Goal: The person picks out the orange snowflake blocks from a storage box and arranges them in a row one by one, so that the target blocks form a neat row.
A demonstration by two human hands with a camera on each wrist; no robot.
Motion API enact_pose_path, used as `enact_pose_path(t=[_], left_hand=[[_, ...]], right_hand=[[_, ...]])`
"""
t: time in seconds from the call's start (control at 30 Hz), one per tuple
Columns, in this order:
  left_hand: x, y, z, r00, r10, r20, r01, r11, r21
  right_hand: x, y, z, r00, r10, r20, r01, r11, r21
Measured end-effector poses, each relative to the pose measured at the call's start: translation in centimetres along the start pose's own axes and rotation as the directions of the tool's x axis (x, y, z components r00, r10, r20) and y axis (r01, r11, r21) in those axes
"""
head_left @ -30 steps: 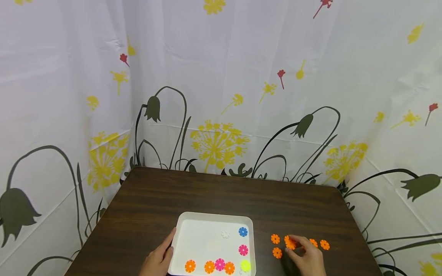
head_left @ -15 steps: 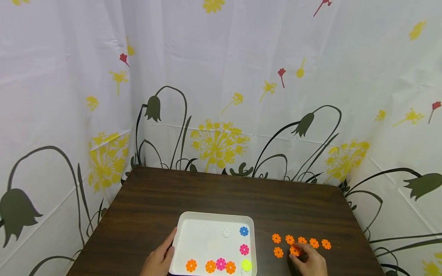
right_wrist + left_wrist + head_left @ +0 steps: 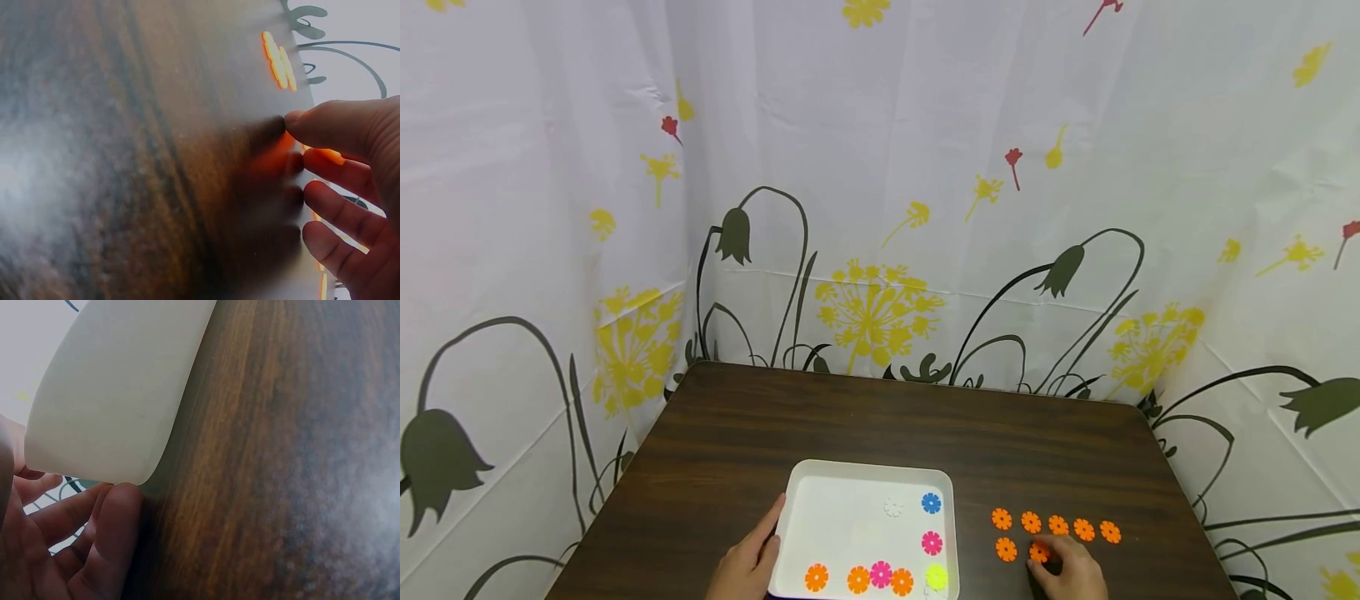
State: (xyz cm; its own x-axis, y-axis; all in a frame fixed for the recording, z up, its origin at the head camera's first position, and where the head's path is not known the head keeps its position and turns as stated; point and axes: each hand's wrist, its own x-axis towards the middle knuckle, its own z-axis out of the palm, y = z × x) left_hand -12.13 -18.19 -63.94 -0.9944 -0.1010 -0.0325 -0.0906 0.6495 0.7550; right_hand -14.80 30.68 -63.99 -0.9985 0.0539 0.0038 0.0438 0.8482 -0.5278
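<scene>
My left hand grips the left side of a white tray, fingers along its outer wall; in the left wrist view fingertips meet the tray's lower edge beside the tabletop. Right of the tray, my right hand pinches an orange notched plastic disc between thumb and fingertips, low against the table. The right wrist view shows the thumb and fingers down at the wood, an orange glow between them. A second orange disc lies just left of the held one, under a row of several more.
Inside the tray lie a blue disc, pink discs, orange discs, a yellow disc and a faint white disc. The brown wooden table ends at a flower-printed curtain.
My right hand has left an orange disc in the back row and moved slightly nearer with another, now at the front row's second spot. The left hand keeps its grip on the tray.
</scene>
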Motion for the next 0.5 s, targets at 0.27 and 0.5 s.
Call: enact_pose_path(t=[0.27, 0.5], left_hand=[[-0.08, 0.18, -0.05, 1.000, -0.009, 0.006, 0.009, 1.000, -0.003], [-0.15, 0.30, -0.04, 1.000, -0.001, -0.009, 0.001, 1.000, 0.004]], right_hand=[[-0.24, 0.05, 0.32, 0.998, -0.051, -0.049, 0.049, 0.998, -0.032], [-0.45, -0.04, 0.38, 0.993, -0.071, -0.091, 0.067, 0.997, -0.043]])
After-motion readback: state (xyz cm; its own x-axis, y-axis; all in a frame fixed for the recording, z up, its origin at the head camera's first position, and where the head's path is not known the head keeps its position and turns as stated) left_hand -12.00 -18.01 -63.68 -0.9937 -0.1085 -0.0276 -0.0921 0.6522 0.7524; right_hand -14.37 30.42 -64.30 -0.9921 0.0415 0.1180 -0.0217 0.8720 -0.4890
